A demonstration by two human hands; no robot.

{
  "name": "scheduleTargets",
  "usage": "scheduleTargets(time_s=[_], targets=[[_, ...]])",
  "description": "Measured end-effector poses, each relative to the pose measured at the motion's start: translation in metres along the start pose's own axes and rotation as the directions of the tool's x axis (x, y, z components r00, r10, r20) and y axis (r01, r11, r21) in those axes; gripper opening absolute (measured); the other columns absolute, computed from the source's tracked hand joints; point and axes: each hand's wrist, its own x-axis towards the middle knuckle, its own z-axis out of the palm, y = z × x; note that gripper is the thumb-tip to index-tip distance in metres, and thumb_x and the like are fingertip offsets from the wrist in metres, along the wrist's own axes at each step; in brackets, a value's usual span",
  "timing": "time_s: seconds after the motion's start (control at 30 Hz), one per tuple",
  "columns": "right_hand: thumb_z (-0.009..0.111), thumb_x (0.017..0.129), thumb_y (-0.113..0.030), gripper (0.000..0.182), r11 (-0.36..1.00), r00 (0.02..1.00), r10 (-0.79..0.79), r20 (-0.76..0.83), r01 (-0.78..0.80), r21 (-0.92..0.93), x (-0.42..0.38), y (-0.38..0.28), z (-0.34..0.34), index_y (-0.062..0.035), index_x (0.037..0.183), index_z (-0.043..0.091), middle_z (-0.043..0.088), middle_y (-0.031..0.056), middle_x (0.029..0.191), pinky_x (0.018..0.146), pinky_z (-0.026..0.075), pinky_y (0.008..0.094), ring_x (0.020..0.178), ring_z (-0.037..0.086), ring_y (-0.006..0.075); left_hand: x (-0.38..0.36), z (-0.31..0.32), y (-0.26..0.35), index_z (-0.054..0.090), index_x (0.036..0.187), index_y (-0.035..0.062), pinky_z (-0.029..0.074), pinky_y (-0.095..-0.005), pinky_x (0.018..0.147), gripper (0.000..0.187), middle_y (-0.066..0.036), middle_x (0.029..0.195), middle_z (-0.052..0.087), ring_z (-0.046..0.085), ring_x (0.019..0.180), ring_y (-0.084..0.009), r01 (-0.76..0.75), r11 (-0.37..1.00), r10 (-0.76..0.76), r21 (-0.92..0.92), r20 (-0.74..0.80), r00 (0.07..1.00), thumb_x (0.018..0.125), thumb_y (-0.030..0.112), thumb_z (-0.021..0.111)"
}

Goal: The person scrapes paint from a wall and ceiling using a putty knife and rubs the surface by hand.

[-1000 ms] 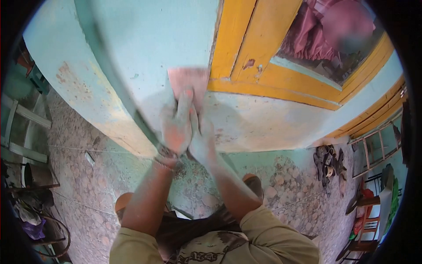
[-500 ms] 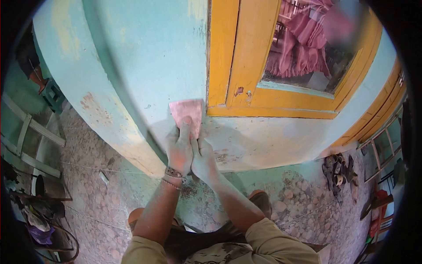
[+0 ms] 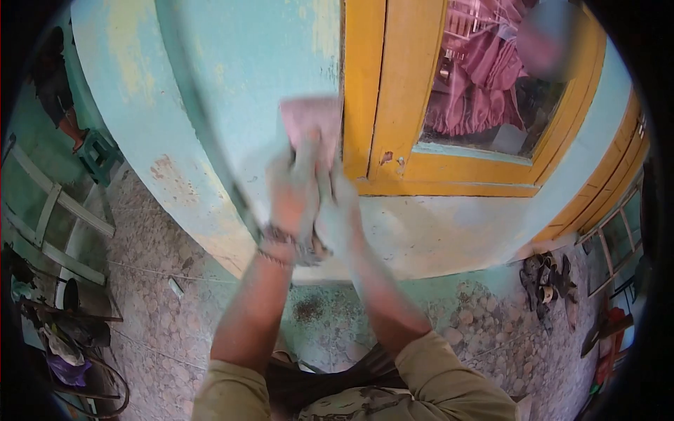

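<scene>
A broad, pinkish scraper blade [image 3: 306,114] lies against the pale turquoise wall [image 3: 263,63], just left of the yellow window frame [image 3: 363,91]. My left hand [image 3: 291,186], dusted white and with bracelets at the wrist, is closed on the scraper with a finger or thumb up along the blade. Pressed close beside it, my right hand [image 3: 339,207] is also closed around the scraper's lower part. Both hands are blurred, and they hide the handle.
Sandals [image 3: 544,281] lie on the floor at right, near a ladder-like frame [image 3: 609,256]. At left are a green stool [image 3: 98,156] with a person's foot [image 3: 79,138] by it, a pale wooden frame [image 3: 63,200] and a cluttered rack [image 3: 74,319].
Both hands and the scraper have moved up the wall, its blade now higher beside the window frame. The camera view has shifted slightly.
</scene>
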Motion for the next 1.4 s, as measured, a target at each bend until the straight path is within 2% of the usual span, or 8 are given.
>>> scheduleTargets(time_s=[0.2,0.27,0.4,0.47,0.63,0.73,0.9,1.4], targets=[[0.043,0.101,-0.023,0.034,0.996,0.995,0.068,0.069,-0.064,-0.066,-0.029,0.036,-0.005,0.0028,0.122,0.049,0.059,0.0081,0.105,0.074,0.045,0.0263,0.091,0.053,0.0114,-0.040,0.012,-0.042,0.060,0.078,-0.0037,0.038,-0.0317,0.050,0.033,-0.008,0.063,0.056,0.045,0.057,-0.0134,0.123,0.992,-0.123,0.001,0.029,0.992,0.093,0.025,0.054],[0.040,0.100,-0.021,0.035,0.977,0.977,0.211,0.041,-0.211,0.010,-0.079,0.101,-0.005,0.0065,0.120,0.047,0.058,0.0280,0.101,0.081,0.046,0.0345,0.094,0.059,0.0322,-0.103,0.030,-0.080,0.062,0.082,-0.0036,0.039,-0.0333,0.052,0.028,-0.011,0.073,0.057,0.050,0.062,-0.0141,0.158,0.985,-0.163,-0.073,-0.071,0.984,0.093,0.021,0.055],[0.040,0.101,-0.019,0.033,0.793,0.950,0.305,0.070,-0.294,0.534,-0.110,0.138,-0.004,0.0051,0.123,0.046,0.059,0.0146,0.104,0.081,0.046,0.0286,0.096,0.056,0.0170,-0.134,0.042,-0.091,0.062,0.085,-0.0033,0.039,-0.0335,0.053,0.025,-0.014,0.077,0.056,0.051,0.064,-0.0144,0.544,0.721,-0.597,-0.428,0.015,0.802,0.092,0.020,0.056],[0.040,0.101,-0.016,0.032,0.754,0.943,0.328,0.054,-0.295,0.587,-0.089,0.108,-0.001,0.0042,0.125,0.045,0.057,0.0093,0.107,0.083,0.045,0.0262,0.098,0.052,0.0126,-0.108,0.035,-0.095,0.061,0.079,-0.0029,0.038,-0.0291,0.053,0.027,-0.009,0.073,0.058,0.049,0.066,-0.0092,0.191,0.977,-0.198,-0.098,-0.066,0.978,0.092,0.021,0.058],[0.041,0.101,-0.017,0.031,0.898,0.964,0.252,0.087,-0.266,0.350,-0.080,0.108,0.006,0.0044,0.122,0.047,0.057,0.0087,0.108,0.081,0.045,0.0276,0.097,0.054,0.0137,-0.093,0.016,-0.083,0.061,0.080,-0.0027,0.038,-0.0293,0.050,0.032,-0.010,0.068,0.058,0.049,0.063,-0.0079,0.672,0.653,-0.649,-0.349,0.200,0.734,0.092,0.026,0.057],[0.042,0.100,-0.019,0.029,0.790,0.953,0.299,-0.055,-0.214,0.575,-0.095,0.112,0.026,0.0053,0.114,0.051,0.061,0.0110,0.098,0.073,0.047,0.0312,0.088,0.058,0.0159,-0.122,0.034,-0.101,0.061,0.076,-0.0028,0.037,-0.0273,0.048,0.037,-0.003,0.060,0.054,0.045,0.057,-0.0053,0.498,0.765,-0.582,-0.407,-0.106,0.807,0.093,0.030,0.057],[0.046,0.098,-0.019,0.029,0.970,0.948,0.243,0.204,-0.232,-0.077,-0.054,0.067,0.022,0.0068,0.110,0.050,0.062,0.0167,0.092,0.074,0.047,0.0334,0.085,0.059,0.0182,-0.071,-0.020,-0.058,0.062,0.078,-0.0021,0.039,-0.0216,0.053,0.037,0.001,0.067,0.054,0.045,0.064,-0.0021,0.560,0.728,-0.576,-0.396,0.090,0.813,0.092,0.032,0.059],[0.050,0.095,-0.022,0.025,0.942,0.974,0.222,0.035,-0.224,0.252,-0.086,0.108,0.072,0.0021,0.092,0.056,0.059,0.0225,0.074,0.058,0.045,0.0391,0.063,0.058,0.0321,-0.092,-0.039,-0.104,0.064,0.097,-0.0001,0.041,-0.0281,0.053,0.033,-0.004,0.066,0.051,0.047,0.060,-0.0135,0.586,0.730,-0.630,-0.353,-0.012,0.777,0.094,0.031,0.055]])
